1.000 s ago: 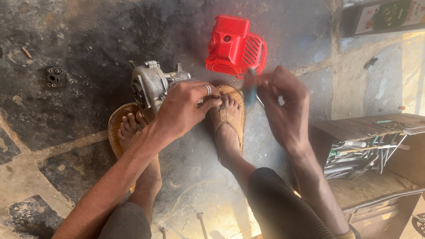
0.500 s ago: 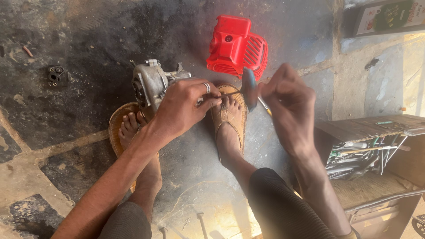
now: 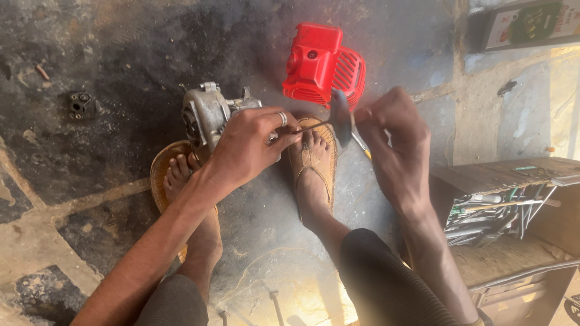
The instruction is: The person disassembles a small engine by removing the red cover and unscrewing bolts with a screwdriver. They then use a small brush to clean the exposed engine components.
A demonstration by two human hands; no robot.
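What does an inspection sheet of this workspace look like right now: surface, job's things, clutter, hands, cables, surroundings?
Surface: dark, stained stone floor with pale joints.
Job's things: grey metal engine block on the floor between the feet; thin metal rod held against it; hammer beside the rod's end.
Clutter: red plastic engine cover behind the hammer; small dark metal part lying apart at left.
Hands: left hand pinches the rod at the engine; right hand grips the hammer handle.
Cables: nothing seen.
Surroundings: open wooden box of tools at right; sandalled feet on the floor; framed board top right.
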